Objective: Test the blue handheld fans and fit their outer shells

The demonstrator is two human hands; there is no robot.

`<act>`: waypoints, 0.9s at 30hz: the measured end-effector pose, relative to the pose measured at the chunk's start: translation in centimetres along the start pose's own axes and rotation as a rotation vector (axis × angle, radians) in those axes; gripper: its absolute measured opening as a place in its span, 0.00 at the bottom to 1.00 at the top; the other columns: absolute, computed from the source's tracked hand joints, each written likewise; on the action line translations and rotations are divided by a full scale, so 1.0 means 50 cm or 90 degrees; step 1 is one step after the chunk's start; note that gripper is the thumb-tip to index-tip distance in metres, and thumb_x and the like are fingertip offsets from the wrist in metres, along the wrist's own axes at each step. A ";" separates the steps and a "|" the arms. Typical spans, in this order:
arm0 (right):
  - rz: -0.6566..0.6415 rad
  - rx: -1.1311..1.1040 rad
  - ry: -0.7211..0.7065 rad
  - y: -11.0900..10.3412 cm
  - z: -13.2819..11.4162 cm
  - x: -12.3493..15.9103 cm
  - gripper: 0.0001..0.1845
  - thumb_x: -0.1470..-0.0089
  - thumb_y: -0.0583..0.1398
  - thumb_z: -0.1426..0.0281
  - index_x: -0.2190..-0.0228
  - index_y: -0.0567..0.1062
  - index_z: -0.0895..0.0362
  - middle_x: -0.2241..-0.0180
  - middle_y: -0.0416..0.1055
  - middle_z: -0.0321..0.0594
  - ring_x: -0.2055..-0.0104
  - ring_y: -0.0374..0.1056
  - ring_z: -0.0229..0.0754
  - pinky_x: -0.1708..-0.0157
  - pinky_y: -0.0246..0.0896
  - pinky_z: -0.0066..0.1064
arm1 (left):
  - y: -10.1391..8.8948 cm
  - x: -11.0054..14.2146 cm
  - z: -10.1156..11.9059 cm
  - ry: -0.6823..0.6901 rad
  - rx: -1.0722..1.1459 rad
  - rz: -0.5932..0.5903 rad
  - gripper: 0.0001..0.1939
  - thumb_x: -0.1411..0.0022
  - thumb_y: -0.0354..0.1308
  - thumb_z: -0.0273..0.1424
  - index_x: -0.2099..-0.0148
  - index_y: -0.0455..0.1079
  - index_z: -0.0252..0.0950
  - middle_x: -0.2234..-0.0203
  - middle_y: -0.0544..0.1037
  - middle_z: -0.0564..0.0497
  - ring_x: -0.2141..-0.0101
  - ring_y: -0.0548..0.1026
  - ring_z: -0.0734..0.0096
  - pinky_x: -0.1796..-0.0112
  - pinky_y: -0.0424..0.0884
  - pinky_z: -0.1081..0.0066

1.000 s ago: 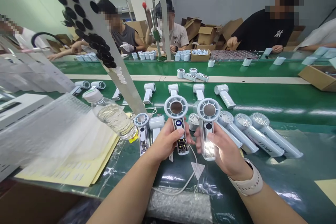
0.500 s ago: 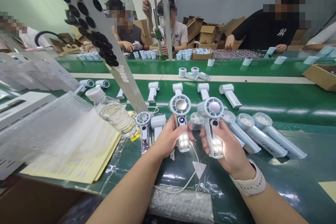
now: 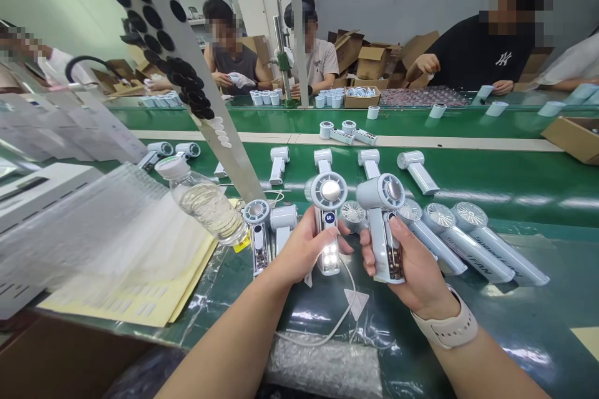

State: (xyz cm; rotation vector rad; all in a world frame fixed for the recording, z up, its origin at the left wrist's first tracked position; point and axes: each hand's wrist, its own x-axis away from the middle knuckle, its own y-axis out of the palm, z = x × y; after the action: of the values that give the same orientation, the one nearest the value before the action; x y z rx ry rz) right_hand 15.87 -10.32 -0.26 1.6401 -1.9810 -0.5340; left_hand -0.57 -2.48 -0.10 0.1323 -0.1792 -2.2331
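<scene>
My left hand (image 3: pixel 304 249) is closed around the handle of a light-blue handheld fan (image 3: pixel 329 191). Its round display is lit with digits, and lights glow in the lower handle. A second handheld fan (image 3: pixel 380 194) is gripped by my right hand (image 3: pixel 414 265), the thumb beside its dark display; its handle is unlit and its head is turned to the right. Just left of my left hand are two more fans, one showing its front (image 3: pixel 257 230) and one turned sideways (image 3: pixel 283 218). Several fans (image 3: pixel 477 252) lie in a row right of my right hand.
A water bottle (image 3: pixel 201 202) leans near a slanted metal post (image 3: pixel 229 156) bearing round black stickers. A white cable (image 3: pixel 346 305) and bubble wrap (image 3: pixel 327 361) lie in front. More fans (image 3: pixel 416 171) rest on the green belt (image 3: pixel 486 168). Several people work across the line.
The lights on the right-hand fan have gone out, its display is dark, and its head has turned rightward. The left-hand fan stays lit. Across the line, a co-worker's hand has risen.
</scene>
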 end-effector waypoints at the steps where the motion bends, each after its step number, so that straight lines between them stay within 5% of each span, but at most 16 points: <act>1: -0.005 -0.010 0.011 -0.001 -0.001 0.000 0.18 0.45 0.64 0.52 0.68 0.72 0.54 0.71 0.75 0.38 0.78 0.67 0.36 0.81 0.67 0.27 | 0.001 0.000 0.003 -0.002 -0.015 0.016 0.17 0.40 0.62 0.41 0.57 0.61 0.36 0.64 0.75 0.48 0.71 0.78 0.65 0.68 0.71 0.65; 9: -0.001 -0.038 0.048 -0.003 -0.001 -0.004 0.21 0.45 0.63 0.51 0.63 0.81 0.56 0.67 0.79 0.42 0.67 0.74 0.43 0.64 0.73 0.34 | 0.004 0.007 0.007 -0.033 0.019 0.072 0.28 0.44 0.65 0.48 0.51 0.56 0.40 0.64 0.78 0.47 0.77 0.77 0.65 0.77 0.69 0.68; 13: -0.016 -0.038 0.051 -0.006 0.008 0.000 0.20 0.45 0.64 0.52 0.58 0.81 0.53 0.63 0.80 0.42 0.63 0.75 0.47 0.64 0.73 0.37 | 0.004 0.015 -0.001 -0.033 0.072 0.040 0.25 0.39 0.53 0.55 0.53 0.56 0.41 0.68 0.79 0.50 0.78 0.76 0.66 0.78 0.68 0.69; 17: -0.009 -0.006 0.017 -0.011 0.010 0.003 0.16 0.44 0.64 0.54 0.60 0.80 0.51 0.63 0.80 0.42 0.60 0.76 0.51 0.62 0.73 0.41 | 0.004 0.023 0.000 0.007 0.083 0.023 0.21 0.38 0.56 0.50 0.53 0.59 0.41 0.70 0.77 0.53 0.77 0.75 0.69 0.76 0.66 0.72; 22: 0.001 0.016 -0.033 -0.009 0.004 0.000 0.14 0.45 0.65 0.54 0.65 0.80 0.51 0.67 0.79 0.40 0.64 0.75 0.48 0.66 0.72 0.39 | 0.008 0.025 0.008 0.047 0.119 -0.006 0.24 0.39 0.60 0.48 0.49 0.59 0.40 0.65 0.76 0.50 0.72 0.75 0.70 0.72 0.69 0.72; 27: 0.006 -0.006 -0.037 -0.005 0.002 -0.001 0.13 0.45 0.66 0.55 0.68 0.81 0.53 0.71 0.77 0.37 0.71 0.70 0.42 0.72 0.69 0.33 | 0.011 0.021 0.008 0.010 0.159 -0.035 0.21 0.34 0.49 0.53 0.54 0.56 0.41 0.72 0.76 0.53 0.81 0.76 0.68 0.79 0.69 0.70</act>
State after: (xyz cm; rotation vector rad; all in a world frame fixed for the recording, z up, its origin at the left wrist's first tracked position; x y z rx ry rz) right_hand 16.01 -10.33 -0.52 1.6259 -2.0243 -0.5924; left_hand -0.86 -3.59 0.35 0.2930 -0.4510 -2.2556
